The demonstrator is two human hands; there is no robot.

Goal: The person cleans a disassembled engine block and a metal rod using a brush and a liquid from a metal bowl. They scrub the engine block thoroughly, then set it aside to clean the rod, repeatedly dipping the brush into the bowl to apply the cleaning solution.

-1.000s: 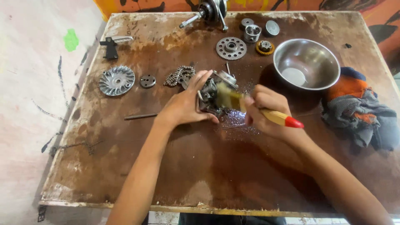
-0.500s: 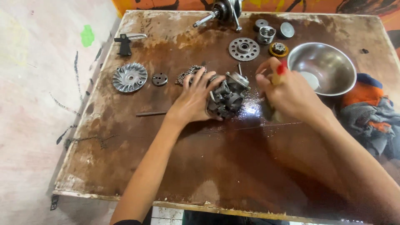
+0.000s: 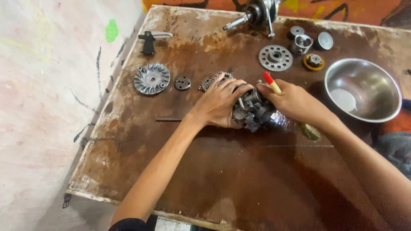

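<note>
Left hand [image 3: 218, 105] cupped over the grey engine part [image 3: 252, 112], fingers curled on its top and side, pressing it to the brown table [image 3: 222, 179]. Right hand [image 3: 297, 102] closed round a brush [image 3: 274, 85], red handle tip up beside the part, bristles low behind the wrist. Beyond the part: toothed gear [image 3: 275, 57], small chain [image 3: 209, 81]. Right of it: steel bowl [image 3: 363, 90]. Left of it: finned pulley disc [image 3: 151, 78].
</note>
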